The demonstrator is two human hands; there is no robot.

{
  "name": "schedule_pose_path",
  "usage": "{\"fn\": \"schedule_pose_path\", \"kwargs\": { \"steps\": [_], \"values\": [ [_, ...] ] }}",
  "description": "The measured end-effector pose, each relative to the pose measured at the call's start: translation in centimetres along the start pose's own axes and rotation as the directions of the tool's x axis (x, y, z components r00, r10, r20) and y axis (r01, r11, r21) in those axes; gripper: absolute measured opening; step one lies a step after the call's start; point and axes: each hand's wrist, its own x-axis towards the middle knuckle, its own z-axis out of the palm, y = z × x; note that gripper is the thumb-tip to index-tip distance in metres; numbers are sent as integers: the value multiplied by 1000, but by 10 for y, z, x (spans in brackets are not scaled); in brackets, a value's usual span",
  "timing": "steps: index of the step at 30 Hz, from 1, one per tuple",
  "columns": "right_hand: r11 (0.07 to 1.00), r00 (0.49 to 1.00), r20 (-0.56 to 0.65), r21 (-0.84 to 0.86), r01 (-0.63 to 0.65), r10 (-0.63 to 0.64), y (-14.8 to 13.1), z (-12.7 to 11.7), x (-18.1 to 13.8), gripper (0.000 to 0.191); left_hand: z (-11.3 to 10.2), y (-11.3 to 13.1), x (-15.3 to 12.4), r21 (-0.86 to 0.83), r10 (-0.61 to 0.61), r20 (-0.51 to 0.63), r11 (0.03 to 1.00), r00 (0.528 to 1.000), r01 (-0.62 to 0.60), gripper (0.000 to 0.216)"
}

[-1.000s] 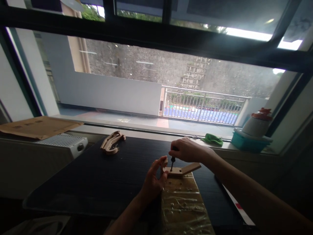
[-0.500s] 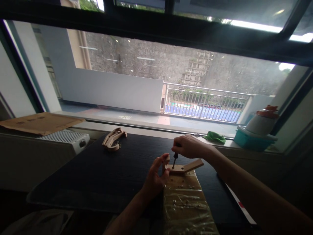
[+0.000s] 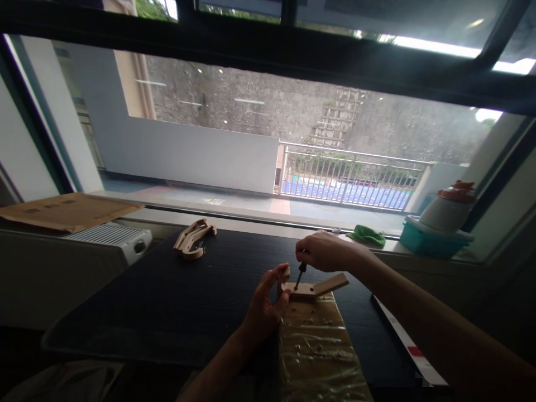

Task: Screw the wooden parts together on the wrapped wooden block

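Observation:
A bent wooden piece (image 3: 315, 288) rests on the far end of a board wrapped in clear plastic (image 3: 318, 349) on the black table (image 3: 176, 301). My left hand (image 3: 264, 306) is closed on the left end of that piece, thumb and fingers pinching it. My right hand (image 3: 323, 251) is closed round the handle of a small screwdriver (image 3: 298, 275). The screwdriver stands nearly upright with its tip on the top face of the wooden piece.
More curved wooden parts (image 3: 192, 238) lie at the table's far left corner. A white heater (image 3: 113, 237) and a cardboard sheet (image 3: 62, 211) are at the left. On the window sill sit a green cloth (image 3: 368, 236) and a teal tub with a white pot (image 3: 438, 230).
The view has tilted down a little. Both hands stay at the wooden piece, and my right hand with the screwdriver has shifted only slightly.

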Motion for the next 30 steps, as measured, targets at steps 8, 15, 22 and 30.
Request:
{"fn": "schedule_pose_path", "kwargs": {
  "steps": [8, 15, 22, 30],
  "values": [
    [993, 997, -24, -83, -81, 80, -7, 2, -2, 31, 0, 0, 0, -14, -3, -9, 1000, 1000, 3, 48],
    [997, 997, 48, 51, 50, -53, -10, -12, -6, 23, 0, -2, 0, 6, 12, 2, 1000, 1000, -12, 48],
    [997, 999, -52, 74, 17, -13, -2, 4, 1, 23, 0, 0, 0, 17, 7, 13, 1000, 1000, -7, 46],
    [999, 997, -57, -2, 50, -50, -6, -1, -5, 22, 0, -1, 0, -19, 17, -9, 1000, 1000, -18, 47]
  ]
}}
